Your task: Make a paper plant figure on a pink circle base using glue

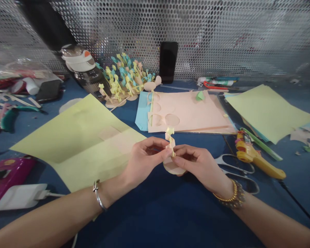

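Note:
Both hands meet above the blue table, working on one small paper craft. My left hand (150, 156) pinches the yellow and pink paper stem (171, 139), which stands upright with folded bits at its top. In my right hand (193, 160) is the edge of a round pale paper base (172, 167), thumb on top and fingers underneath. The stem's foot meets the base near both thumbs; whether it is fixed there I cannot tell. Behind, similar finished-looking paper stems (126, 77) in yellow, blue and pink stand clustered on round bases.
Yellow-green paper (93, 137) lies left, pink sheets with cut-out circles (193, 110) ahead, and more yellow paper (271, 110) at right. Scissors (237, 163) and a yellow glue gun (258, 162) with a cord lie right. A bottle (86, 69) and a phone (168, 62) stand behind.

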Motion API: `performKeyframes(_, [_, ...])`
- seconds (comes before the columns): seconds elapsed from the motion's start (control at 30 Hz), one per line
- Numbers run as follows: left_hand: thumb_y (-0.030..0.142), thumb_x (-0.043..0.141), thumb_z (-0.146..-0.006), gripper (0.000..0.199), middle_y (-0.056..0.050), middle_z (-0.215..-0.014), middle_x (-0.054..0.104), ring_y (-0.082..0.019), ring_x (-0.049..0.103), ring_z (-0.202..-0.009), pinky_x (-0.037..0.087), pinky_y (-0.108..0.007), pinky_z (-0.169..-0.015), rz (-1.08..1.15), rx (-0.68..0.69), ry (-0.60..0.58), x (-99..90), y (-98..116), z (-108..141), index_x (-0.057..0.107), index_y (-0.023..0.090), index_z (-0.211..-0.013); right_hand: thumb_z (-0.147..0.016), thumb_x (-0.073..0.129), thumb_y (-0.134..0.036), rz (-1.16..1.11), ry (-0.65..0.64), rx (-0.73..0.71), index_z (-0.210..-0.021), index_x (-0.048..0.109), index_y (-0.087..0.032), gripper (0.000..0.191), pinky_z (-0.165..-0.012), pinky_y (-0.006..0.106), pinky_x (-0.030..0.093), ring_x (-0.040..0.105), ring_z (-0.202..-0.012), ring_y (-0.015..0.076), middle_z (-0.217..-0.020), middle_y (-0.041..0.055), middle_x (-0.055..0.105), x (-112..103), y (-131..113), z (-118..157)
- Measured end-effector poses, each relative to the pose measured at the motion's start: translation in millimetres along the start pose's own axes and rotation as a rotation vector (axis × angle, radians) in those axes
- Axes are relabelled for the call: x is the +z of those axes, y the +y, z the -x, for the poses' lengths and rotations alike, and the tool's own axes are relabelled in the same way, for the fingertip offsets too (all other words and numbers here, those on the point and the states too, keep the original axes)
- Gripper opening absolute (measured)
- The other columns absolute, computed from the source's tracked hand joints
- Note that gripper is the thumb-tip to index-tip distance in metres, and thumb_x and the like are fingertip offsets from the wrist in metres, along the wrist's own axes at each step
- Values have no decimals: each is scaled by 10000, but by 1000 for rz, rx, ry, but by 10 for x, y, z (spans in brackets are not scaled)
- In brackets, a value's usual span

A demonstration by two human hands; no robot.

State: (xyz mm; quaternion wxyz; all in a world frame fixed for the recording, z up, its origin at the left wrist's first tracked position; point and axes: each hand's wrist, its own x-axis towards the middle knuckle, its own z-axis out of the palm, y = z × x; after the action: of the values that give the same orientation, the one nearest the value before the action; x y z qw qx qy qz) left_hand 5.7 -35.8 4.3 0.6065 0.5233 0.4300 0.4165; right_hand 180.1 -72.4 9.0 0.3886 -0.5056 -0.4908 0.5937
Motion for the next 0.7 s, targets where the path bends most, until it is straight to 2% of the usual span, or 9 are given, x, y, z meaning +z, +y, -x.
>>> performKeyframes(0.27, [271, 754, -721, 124, 3, -755, 709, -128, 662, -690, 548, -237, -643, -24, 6, 20, 1, -11, 9, 681, 193, -783, -784, 702, -360, -1, -8, 2, -783, 699, -184, 175, -570, 248, 579, 667, -807, 165, -1107, 74, 657, 6, -8, -10])
performKeyframes(0.7, [254, 769, -704, 143, 16, -739, 673, -90, 618, -657, 519, -195, -624, 17, -22, 10, 8, 15, 4, 655, 176, -735, -784, 701, -364, 9, -10, -1, -780, 702, -196, 168, -652, 285, 584, 662, -899, 198, -1096, 67, 662, 7, -4, -10])
